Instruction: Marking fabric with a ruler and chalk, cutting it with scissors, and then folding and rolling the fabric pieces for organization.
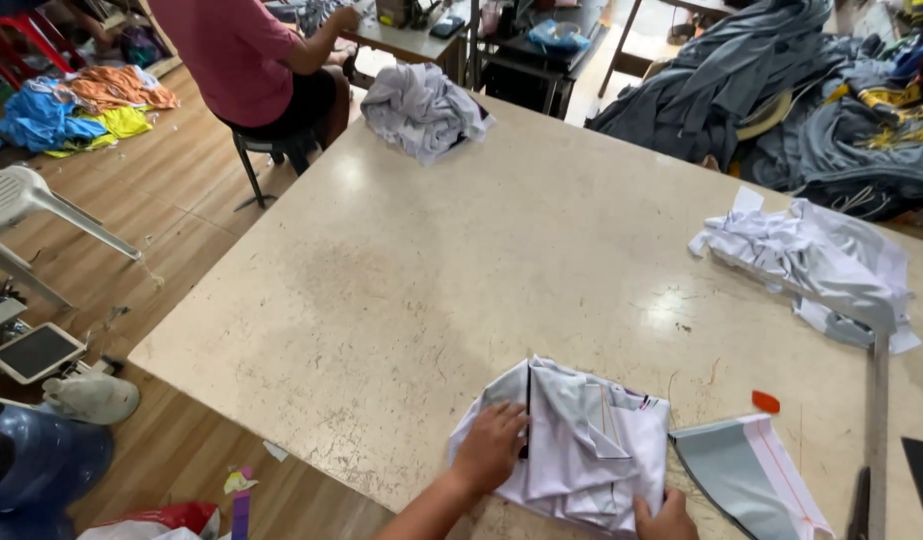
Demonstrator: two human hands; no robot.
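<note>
A folded white garment (582,445) is pinned flat near the surface (432,250) edge — left hand (490,447) spread on top, right hand (667,518) pressed at its corner, grip unclear — beside a grey mailer bag (747,475).

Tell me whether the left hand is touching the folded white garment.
Touching. The head view shows the left hand lying flat on the folded white garment.

A single head-worn camera looks steeply down and forward across the beige table (542,250) from its near edge, close above the folded garment (582,440), with a seated person (252,60) beyond the table's far corner.
</note>
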